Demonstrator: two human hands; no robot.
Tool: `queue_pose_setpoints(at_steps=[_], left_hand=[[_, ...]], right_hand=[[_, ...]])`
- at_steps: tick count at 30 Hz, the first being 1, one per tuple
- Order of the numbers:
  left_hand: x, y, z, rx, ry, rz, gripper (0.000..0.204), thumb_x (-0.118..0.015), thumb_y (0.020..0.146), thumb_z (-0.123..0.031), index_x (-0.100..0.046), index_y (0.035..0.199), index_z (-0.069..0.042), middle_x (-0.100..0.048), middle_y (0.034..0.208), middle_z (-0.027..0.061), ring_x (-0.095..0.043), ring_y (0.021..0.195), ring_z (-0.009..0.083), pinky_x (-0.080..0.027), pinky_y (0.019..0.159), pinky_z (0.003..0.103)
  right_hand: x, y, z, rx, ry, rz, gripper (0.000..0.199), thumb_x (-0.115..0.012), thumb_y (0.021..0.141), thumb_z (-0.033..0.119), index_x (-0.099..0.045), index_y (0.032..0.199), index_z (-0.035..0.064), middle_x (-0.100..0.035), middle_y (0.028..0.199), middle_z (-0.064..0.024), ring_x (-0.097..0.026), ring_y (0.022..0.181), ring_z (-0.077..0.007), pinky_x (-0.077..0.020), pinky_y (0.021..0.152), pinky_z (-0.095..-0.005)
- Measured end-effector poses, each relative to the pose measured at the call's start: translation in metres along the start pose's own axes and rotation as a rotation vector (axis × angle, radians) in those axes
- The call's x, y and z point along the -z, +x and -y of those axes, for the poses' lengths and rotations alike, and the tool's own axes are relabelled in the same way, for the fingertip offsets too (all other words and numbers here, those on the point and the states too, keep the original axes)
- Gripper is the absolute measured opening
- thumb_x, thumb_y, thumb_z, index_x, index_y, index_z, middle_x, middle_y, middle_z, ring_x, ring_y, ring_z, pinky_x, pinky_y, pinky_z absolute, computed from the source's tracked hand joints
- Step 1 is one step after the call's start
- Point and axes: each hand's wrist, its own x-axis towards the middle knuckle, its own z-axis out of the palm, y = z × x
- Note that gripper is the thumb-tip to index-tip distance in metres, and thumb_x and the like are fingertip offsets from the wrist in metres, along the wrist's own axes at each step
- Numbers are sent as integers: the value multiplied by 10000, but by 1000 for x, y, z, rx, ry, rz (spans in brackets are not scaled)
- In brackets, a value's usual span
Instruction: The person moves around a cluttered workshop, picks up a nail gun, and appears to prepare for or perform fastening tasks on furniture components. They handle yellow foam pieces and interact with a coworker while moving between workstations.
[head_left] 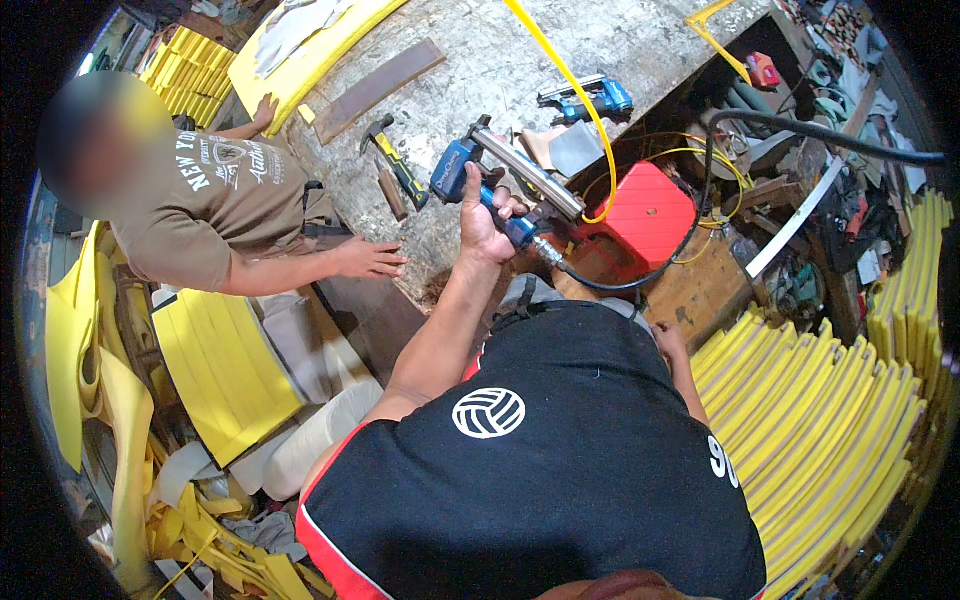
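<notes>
No pkgs, labels, signs or screens visible, as far as seen.

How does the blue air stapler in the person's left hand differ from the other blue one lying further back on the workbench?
The held stapler is gripped in the left hand and raised off the workbench; the second stapler lies flat on it, untouched. The held one has a black hose joined at its handle; no hose shows on the other. The held one appears larger, being nearer the camera. Both are blue with a long metal magazine.
</notes>
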Motion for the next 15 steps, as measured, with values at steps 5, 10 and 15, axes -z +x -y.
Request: queue_pose_setpoints(at_steps=[5, 10, 15], left_hand=[[30, 15, 7, -11, -30, -130, 343, -659, 824, -471, -535, 910, -164, -395, 550, -47, -400, 454, 71, -439, 541, 254], [70, 27, 11, -24, 11, -244, 281, -652, 843, -442, -520, 841, -195, -387, 542, -59, -400, 462, 70, -425, 511, 244], [109, 45, 17, -37, 34, -384, 293, -670, 834, -422, -529, 845, -166, -372, 523, -60, -398, 455, 79, -418, 482, 253]], right_hand=[[-13, 14, -26, 32, 19, -23, 413, -589, 820, 313, -646, 1060, -18, -661, 987, -228, -649, 936, -313, -491, 815, -368], [-10, 14, -26, 25, -12, 12, 412, -588, 826, 318, -644, 1071, -9, -663, 995, -217, -649, 937, -304, -487, 818, -366], [-8, 13, -26, 21, -12, 3, 396, -582, 826, 321, -652, 1063, 12, -664, 987, -211, -646, 934, -315, -488, 815, -377]])
